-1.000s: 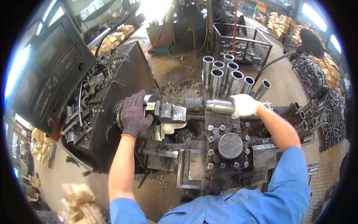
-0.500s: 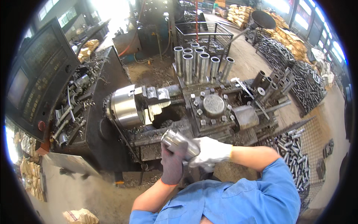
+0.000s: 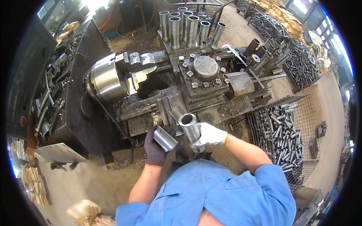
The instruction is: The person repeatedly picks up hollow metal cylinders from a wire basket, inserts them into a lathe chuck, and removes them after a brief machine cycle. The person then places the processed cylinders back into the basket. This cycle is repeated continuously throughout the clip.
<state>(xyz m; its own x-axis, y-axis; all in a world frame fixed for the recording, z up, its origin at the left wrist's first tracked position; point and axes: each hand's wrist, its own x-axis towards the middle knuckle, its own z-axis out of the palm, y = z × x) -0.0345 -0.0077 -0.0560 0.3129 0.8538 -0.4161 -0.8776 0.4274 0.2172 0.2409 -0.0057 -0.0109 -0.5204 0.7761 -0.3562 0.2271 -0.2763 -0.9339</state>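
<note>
While L hand (image 3: 155, 150) grips sleeve (image 3: 165, 139) | R hand (image 3: 212, 136) holds metal tube (image 3: 191, 130) | nr lathe (image 3: 200, 97)

Left hand (image 3: 154, 150) grips curved metal sleeve (image 3: 165, 139); chuck (image 3: 109, 78) beyond hand. Right hand (image 3: 211, 135) grips metal tube (image 3: 190, 129); wire basket (image 3: 307, 126) to hand's right.

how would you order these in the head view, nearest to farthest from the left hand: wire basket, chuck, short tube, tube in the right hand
1. Short tube: in the left hand itself
2. Upright tube: just to its right, in the right hand
3. Chuck: ahead and left
4. Wire basket: far right
</note>
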